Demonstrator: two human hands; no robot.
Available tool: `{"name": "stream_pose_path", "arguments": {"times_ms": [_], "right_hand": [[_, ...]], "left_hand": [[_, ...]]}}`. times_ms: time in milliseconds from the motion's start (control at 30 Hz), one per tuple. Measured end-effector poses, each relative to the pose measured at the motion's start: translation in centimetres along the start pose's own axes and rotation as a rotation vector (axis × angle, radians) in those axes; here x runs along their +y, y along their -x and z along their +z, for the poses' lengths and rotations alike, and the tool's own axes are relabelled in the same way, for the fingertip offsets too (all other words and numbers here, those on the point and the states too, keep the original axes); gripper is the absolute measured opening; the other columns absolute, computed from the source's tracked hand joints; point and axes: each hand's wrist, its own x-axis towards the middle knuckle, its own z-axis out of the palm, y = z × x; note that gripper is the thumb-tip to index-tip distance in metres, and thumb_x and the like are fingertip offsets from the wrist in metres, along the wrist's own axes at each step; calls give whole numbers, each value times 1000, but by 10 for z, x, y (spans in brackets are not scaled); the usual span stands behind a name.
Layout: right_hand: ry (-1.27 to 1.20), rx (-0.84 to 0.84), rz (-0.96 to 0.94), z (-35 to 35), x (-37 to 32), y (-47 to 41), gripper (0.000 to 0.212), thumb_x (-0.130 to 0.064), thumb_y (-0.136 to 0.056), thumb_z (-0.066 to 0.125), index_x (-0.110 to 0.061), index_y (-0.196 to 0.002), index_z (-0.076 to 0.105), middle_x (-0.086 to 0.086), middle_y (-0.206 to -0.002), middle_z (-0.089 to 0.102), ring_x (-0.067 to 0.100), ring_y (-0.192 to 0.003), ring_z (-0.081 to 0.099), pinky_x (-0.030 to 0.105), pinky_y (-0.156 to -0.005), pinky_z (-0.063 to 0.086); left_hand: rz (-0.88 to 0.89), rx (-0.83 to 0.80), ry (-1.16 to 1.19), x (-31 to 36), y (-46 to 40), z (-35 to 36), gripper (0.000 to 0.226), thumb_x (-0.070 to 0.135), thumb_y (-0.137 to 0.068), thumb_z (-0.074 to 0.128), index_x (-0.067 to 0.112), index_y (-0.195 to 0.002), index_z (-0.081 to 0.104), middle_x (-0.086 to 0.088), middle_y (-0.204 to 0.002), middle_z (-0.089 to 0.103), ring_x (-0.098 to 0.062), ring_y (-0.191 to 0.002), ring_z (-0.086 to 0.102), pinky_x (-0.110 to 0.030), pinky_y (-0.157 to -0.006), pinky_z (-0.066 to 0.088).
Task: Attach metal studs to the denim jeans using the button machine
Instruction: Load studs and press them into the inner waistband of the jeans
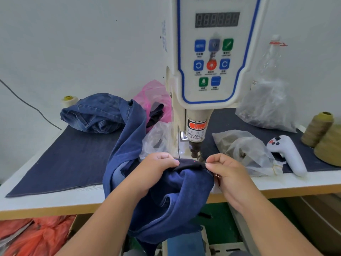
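Pictured from largest to smallest: white servo button machine (212, 58) with blue-edged control panel, rising from a white surface (55, 200) laid with a dark denim mat (70, 156). Draped over the front edge, mid-blue denim jeans (162, 200), trailing back and left across the mat toward a second heap of blue denim (96, 113). Stretched beneath the machine's brass-coloured punch head (195, 148), a dark folded band of the jeans, long axis running left to right across the view, its flat face turned up to the punch, a small red dot of light on it. Left hand (156, 169), grip clenched on the band's left end, thumb on top. Right hand (223, 169), grip pinching the band's right end between thumb and forefinger. To the right, clear plastic bags of small metal parts (245, 148) and a white handheld controller with red and black buttons (287, 152).

Judged risks: fingertips sitting just beside the punch, so a press fired early could catch them, as the warning label cautions. Slack or a twisted band could set the stud off its mark or through an extra fold. No stud visible on the band.
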Motion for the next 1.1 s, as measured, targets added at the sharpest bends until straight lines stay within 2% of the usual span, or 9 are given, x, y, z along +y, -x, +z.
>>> {"name": "stream_pose_path", "arguments": {"times_ms": [67, 233, 500, 633, 700, 833, 933, 1100], "right_hand": [[-47, 14, 22, 0, 1, -5, 36, 3, -89, 60, -26, -70, 71, -2, -70, 63, 14, -69, 55, 27, -63, 42], [-276, 50, 75, -1, 1, -11, 25, 12, -90, 52, -11, -82, 59, 5, -67, 52, 14, -60, 46, 26, -60, 37], [-354, -42, 83, -4, 2, -13, 29, 10, -87, 58, -13, -69, 56, 6, -62, 51, 14, -58, 50, 26, -60, 40], [-345, -57, 70, -1, 3, -16, 36, 8, -84, 62, -18, -60, 60, 7, -63, 50, 16, -62, 49, 29, -63, 38], [-332, -70, 70, -1, 4, -15, 38, 7, -82, 63, -21, -57, 62, 9, -67, 52, 19, -67, 51, 31, -67, 39], [-403, -66, 79, -4, 7, -14, 26, 4, -74, 65, -18, -61, 60, 8, -66, 57, 19, -68, 56, 31, -70, 42], [-430, -59, 80, -6, 10, -16, 30, 12, -84, 56, -13, -70, 53, 9, -67, 57, 20, -69, 55, 32, -70, 41], [-442, -60, 78, -4, 10, -19, 34, 12, -88, 53, -15, -67, 54, 5, -61, 54, 14, -58, 54, 29, -63, 41]], "left_hand": [[-2, 10, 23, -1, -2, 2, 30, 24, -87, 65, 22, -57, 60, 1, -61, 59, -12, -58, 54, -22, -57, 43], [12, 57, 138, -8, -5, 9, 26, 22, -88, 70, 20, -63, 64, -5, -66, 64, -14, -58, 58, -22, -57, 48], [36, 80, 216, -17, -4, 8, 30, 26, -91, 68, 23, -61, 68, 1, -64, 66, -10, -58, 59, -21, -57, 48], [38, 38, 272, -15, -1, 8, 29, 41, -78, 75, 17, -66, 64, -3, -66, 63, -13, -59, 57, -23, -58, 47], [52, 7, 231, -14, 0, 10, 27, 42, -73, 82, 20, -67, 67, -3, -67, 66, -13, -61, 61, -22, -58, 49], [56, -19, 70, -14, 1, 12, 25, 38, -64, 84, 20, -77, 74, -5, -75, 71, -14, -68, 66, -21, -61, 52], [40, -9, 89, -15, 0, 9, 15, 29, -65, 84, 22, -69, 71, -4, -70, 68, -15, -66, 64, -23, -61, 52], [-6, 9, 167, -18, -3, 7, 19, 31, -65, 84, 23, -65, 66, -7, -72, 67, -19, -66, 62, -29, -63, 51]]}}
